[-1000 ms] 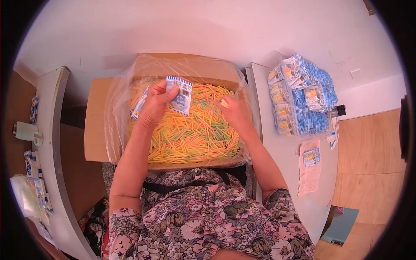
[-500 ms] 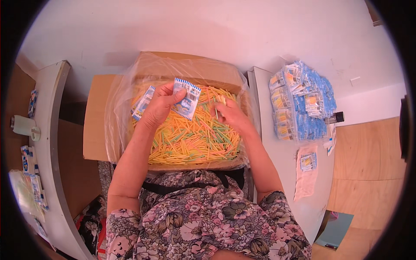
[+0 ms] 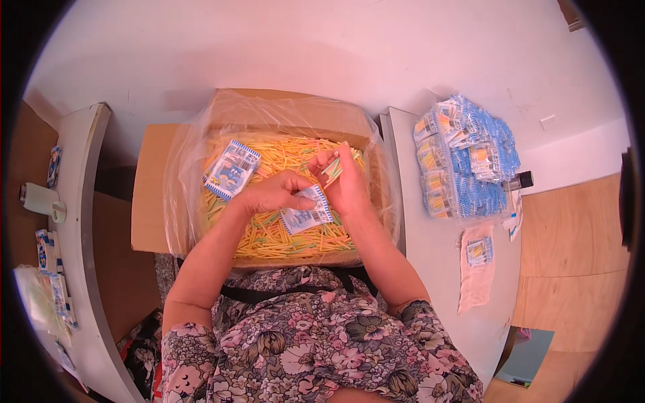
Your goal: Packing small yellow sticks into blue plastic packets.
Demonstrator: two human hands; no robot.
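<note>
My left hand (image 3: 279,191) pinches a small blue-and-white printed packet (image 3: 306,213) by its upper part, over the carton. Close beside it, my right hand (image 3: 346,181) is turned palm inward and curled around a few short thin sticks (image 3: 330,169), pale green and yellow. Below both hands, the carton (image 3: 269,260), lined with clear plastic, holds a deep heap of thin sticks (image 3: 275,242) in yellow, orange, pink and green. More blue-and-white packets (image 3: 233,169) lie stacked on the heap at its left side.
On the right-hand table (image 3: 430,269) stands a clear bag of filled packets (image 3: 463,161). Near it, a single packet (image 3: 480,251) lies on a pink cloth (image 3: 476,289). To the left, a shelf edge (image 3: 91,248) carries a white spool-like object (image 3: 41,200). A carton flap (image 3: 158,188) sticks out leftward.
My left hand has lowered the packet and brought it rightward. My right hand has turned its palm inward with the sticks, and the two hands are now close together.
</note>
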